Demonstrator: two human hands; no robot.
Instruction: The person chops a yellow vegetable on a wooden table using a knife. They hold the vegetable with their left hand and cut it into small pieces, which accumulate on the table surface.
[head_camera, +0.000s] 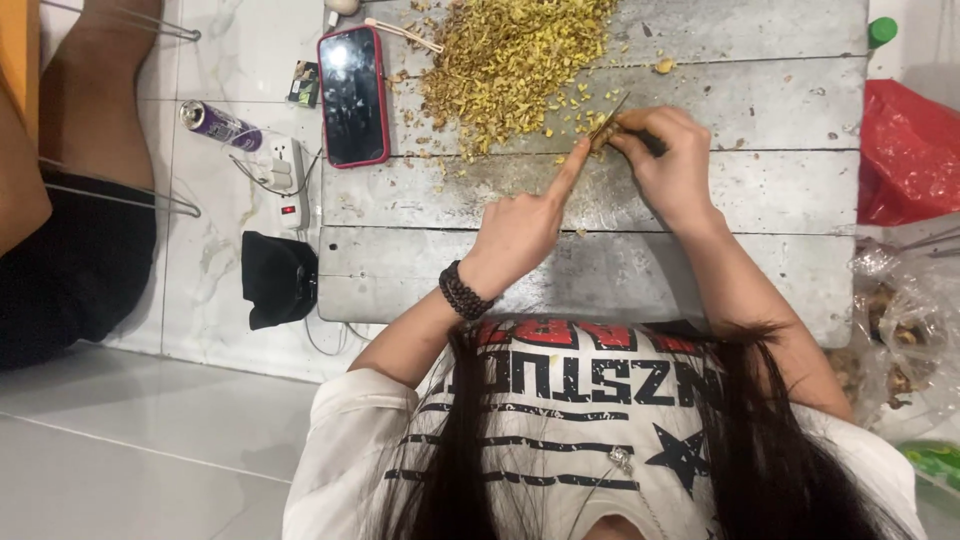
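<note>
The left hand (520, 225) stretches its forefinger to pin a small yellowish piece (598, 133) on the grey table (600, 265); the right hand (670, 160) has fingers closed round a knife (610, 118) cutting it; beyond, chopped bits (505, 65) pile clear.

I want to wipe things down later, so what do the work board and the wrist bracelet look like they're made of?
Board: seemingly wooden planks, grey, worn and matte, judging by the parallel seams, stains and scratches; paint or weathering can't be told apart.
Bracelet on the left wrist: small dark round beads, faintly glossy, in several wraps; wood, seed or plastic can't be settled.
</note>
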